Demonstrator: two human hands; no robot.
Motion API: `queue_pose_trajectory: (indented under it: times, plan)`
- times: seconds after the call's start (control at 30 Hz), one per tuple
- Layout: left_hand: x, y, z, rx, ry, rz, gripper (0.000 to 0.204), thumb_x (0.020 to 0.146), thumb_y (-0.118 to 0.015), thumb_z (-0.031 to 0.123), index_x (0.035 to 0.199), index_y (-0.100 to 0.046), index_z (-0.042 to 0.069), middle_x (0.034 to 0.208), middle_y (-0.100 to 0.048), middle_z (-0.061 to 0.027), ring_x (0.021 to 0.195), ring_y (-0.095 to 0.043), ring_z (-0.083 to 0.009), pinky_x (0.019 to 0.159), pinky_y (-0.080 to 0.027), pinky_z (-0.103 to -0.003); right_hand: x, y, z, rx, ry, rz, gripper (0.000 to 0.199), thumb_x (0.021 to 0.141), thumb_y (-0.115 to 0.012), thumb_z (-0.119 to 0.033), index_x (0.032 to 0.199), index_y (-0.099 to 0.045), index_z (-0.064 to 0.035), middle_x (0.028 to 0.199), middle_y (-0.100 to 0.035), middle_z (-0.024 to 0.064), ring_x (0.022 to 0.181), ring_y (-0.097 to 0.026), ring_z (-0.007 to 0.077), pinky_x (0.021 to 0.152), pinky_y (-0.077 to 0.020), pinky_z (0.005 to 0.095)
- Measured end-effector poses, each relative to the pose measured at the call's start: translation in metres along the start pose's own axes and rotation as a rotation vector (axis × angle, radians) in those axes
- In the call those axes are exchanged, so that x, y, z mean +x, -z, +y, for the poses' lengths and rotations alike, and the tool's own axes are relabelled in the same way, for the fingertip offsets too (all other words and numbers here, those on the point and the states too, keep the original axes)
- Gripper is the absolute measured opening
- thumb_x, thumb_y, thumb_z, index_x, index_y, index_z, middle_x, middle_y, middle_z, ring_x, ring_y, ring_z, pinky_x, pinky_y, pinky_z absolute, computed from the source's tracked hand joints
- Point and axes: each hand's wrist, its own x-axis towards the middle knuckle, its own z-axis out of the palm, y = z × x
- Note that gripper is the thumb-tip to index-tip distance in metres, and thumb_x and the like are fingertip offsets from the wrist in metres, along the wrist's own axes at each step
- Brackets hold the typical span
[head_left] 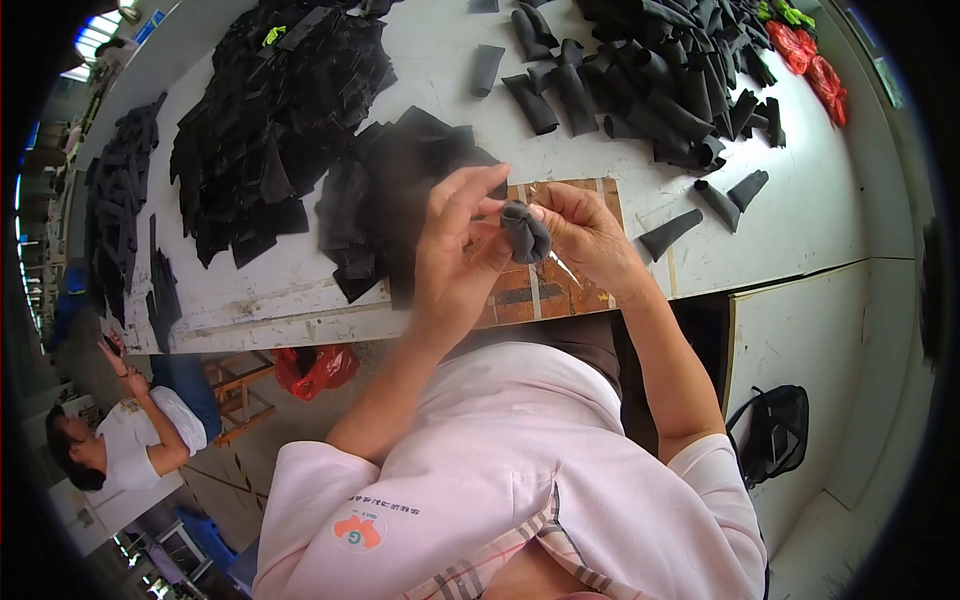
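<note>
Tube of dark fabric (527, 236) held above the counter (260, 325)
Right hand (587, 240) pinches it in its fingers over a brown board (565, 306); the left hand's (452, 240) fingers curve beside it, grip unclear. Red plastic bags (825, 88) lie far right, contents hidden; another red bag (318, 370) sits below.

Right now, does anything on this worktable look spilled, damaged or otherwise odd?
I see no spill. The brown board partly beneath the right hand looks worn, its surface patchy with dark marks. The white tabletop has dark scuffs toward its near edge, left of the board.
</note>
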Motion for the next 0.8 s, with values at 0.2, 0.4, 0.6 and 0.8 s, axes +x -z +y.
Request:
queue_pose_trajectory:
  times: [0.2,0.4,0.6,0.8]
  plan:
    - [0.001,-0.005,0.006,-0.042,-0.183,0.001,0.011,0.082,-0.056,0.008,0.090,-0.058,0.000,0.091,-0.060,-0.0099,0.088,-0.054,-0.0158,0.085,-0.039,-0.030,-0.018,-0.012,-0.015,-0.601,0.646,0.249,0.036,0.077,-0.061,-0.036,0.082,-0.054,-0.0016,0.071,-0.053,0.0045,0.067,-0.051,0.0147,0.062,-0.0432,0.0269]
    - [-0.011,0.005,-0.011,-0.209,-0.128,0.142,0.009,0.081,-0.056,0.007,0.090,-0.059,0.004,0.093,-0.060,-0.0127,0.091,-0.053,-0.0162,0.087,-0.039,-0.034,-0.005,-0.010,0.012,-1.261,0.490,0.182,0.031,0.059,-0.072,-0.027,0.071,-0.053,-0.0055,0.067,-0.054,0.0065,0.064,-0.054,0.0230,0.053,-0.0432,0.0342]
    - [0.011,0.003,-0.002,-0.227,0.109,-0.144,0.015,0.074,-0.065,0.005,0.088,-0.059,0.001,0.087,-0.060,-0.0086,0.079,-0.056,-0.0129,0.073,-0.047,-0.025,-0.014,-0.010,0.004,-1.009,0.592,0.206,0.015,0.066,-0.064,-0.013,0.071,-0.052,-0.0051,0.066,-0.054,0.0085,0.062,-0.055,0.0262,0.049,-0.0416,0.0359]
    - [0.018,-0.018,-0.004,0.597,-0.050,-0.186,0.009,0.072,-0.066,0.004,0.076,-0.058,0.002,0.061,-0.056,0.0002,0.056,-0.046,-0.0036,0.049,-0.038,-0.020,-0.002,0.001,0.053,-0.562,0.535,0.172,0.011,0.063,-0.058,-0.001,0.073,-0.054,-0.0042,0.066,-0.054,0.0114,0.063,-0.054,0.0320,0.052,-0.0428,0.0362]
